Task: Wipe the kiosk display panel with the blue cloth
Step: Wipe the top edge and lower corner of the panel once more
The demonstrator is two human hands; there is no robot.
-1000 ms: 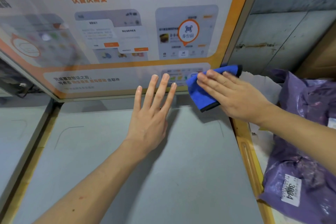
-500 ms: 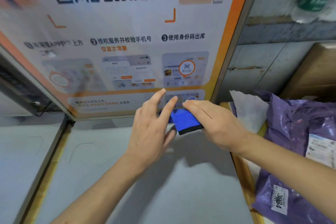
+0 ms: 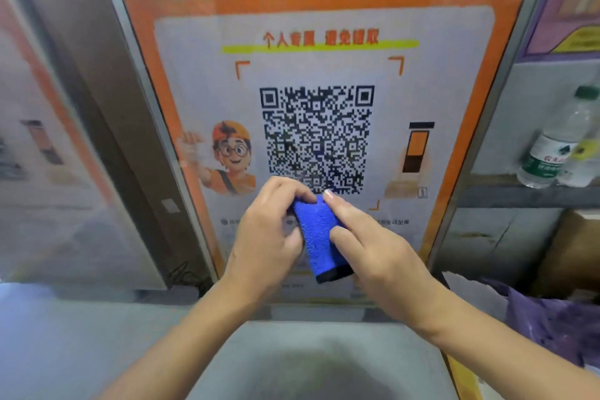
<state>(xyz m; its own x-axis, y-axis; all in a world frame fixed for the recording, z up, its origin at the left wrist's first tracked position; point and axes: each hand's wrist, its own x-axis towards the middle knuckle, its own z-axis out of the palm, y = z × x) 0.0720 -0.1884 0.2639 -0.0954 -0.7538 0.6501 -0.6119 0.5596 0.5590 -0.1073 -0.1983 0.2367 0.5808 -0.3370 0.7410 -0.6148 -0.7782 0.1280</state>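
Head view: both hands meet on the cloth in front of the lower half of the panel. The left hand grips the cloth's upper left edge, its fingers curled over the top corner. The right hand holds the opposite side, one finger laid straight along the cloth's right edge and the thumb pressed on its face lower down. The cloth sits between the two hands, folded into a narrow upright pad, tilted slightly with its lower end toward the right. Whether it touches the panel cannot be told.

Cloth: bright blue, with a nubby terry-like pile and a thin black bound hem along the bottom end.

Panel: flat, glossy, upright, in a grey frame with an orange border. Its face carries a large QR code directly above the hands, a cartoon figure in an orange helmet to the left, and large blurred characters along the top.

Surroundings: a clear plastic bottle with a green label stands on a shelf to the right. Crinkled purple bags lie at lower right. A matte grey counter extends below the panel.
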